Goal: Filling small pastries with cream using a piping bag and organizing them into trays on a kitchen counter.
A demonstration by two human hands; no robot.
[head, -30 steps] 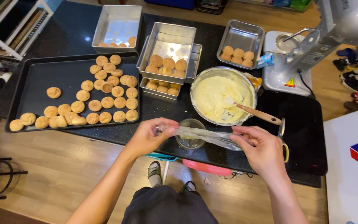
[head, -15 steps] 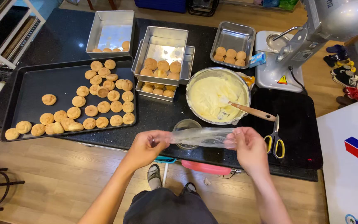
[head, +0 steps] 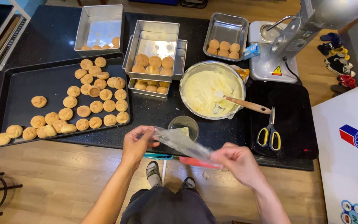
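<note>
Both hands hold a clear plastic piping bag (head: 182, 142) stretched out in front of the black counter's near edge. My left hand (head: 136, 143) pinches its wide end, just left of a small glass cup (head: 183, 125). My right hand (head: 238, 161) grips the narrow end, lower and to the right. Behind the cup stands a metal bowl of pale yellow cream (head: 211, 89) with a wooden-handled spatula (head: 245, 104) resting in it. Yellow-handled scissors (head: 269, 132) lie to the right of the bowl.
A black baking tray (head: 19, 89) with several round puffs lies at the left. Metal pans (head: 154, 41) with more puffs sit behind, another pan (head: 226, 31) at the back right. A stand mixer (head: 289, 39) is at the right. Wooden floor lies below.
The bag was held level between both hands; now my right hand has dropped lower and toward me, tilting the bag. The scissors are uncovered at the right.
</note>
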